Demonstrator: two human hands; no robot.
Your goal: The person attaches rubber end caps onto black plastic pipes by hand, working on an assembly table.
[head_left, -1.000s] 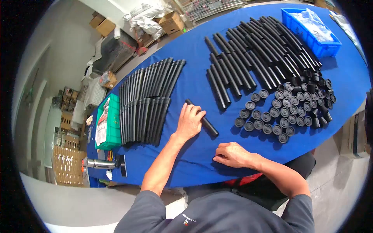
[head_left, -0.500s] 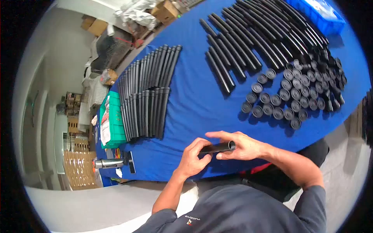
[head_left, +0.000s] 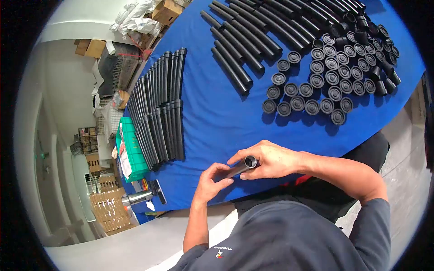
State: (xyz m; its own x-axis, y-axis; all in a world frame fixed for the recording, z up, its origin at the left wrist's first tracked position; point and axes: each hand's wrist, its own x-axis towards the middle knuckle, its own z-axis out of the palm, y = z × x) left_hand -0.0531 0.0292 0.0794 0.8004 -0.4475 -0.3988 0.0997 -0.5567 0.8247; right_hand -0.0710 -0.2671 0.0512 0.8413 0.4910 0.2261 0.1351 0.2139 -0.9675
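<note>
Between my hands is a short black plastic tube (head_left: pixel 238 169), tilted so that its open end faces up toward me. My left hand (head_left: pixel 210 184) grips the lower end, with thumb and fingers around it. At the rim my right hand (head_left: pixel 275 161) has its index finger and thumb on either side of the tube. The lower end is partly hidden by my left fingers. Beyond my hands lie many round black caps (head_left: pixel 312 106) with ringed faces. Several loose black tubes (head_left: pixel 235 72) lie in rows behind them.
A stack of black tubes with collared ends (head_left: pixel 169 122) lies on the left of the blue cloth-covered table (head_left: pixel 212 104). Beside it stand a green crate (head_left: pixel 135 149), a phone (head_left: pixel 160 192) and a silver cylindrical object (head_left: pixel 139 197). Cardboard boxes (head_left: pixel 167 11) stand beyond the table.
The tube has tipped up, so its open end now faces me more. My right fingers have come in closer around the rim. The whole view has shifted.
</note>
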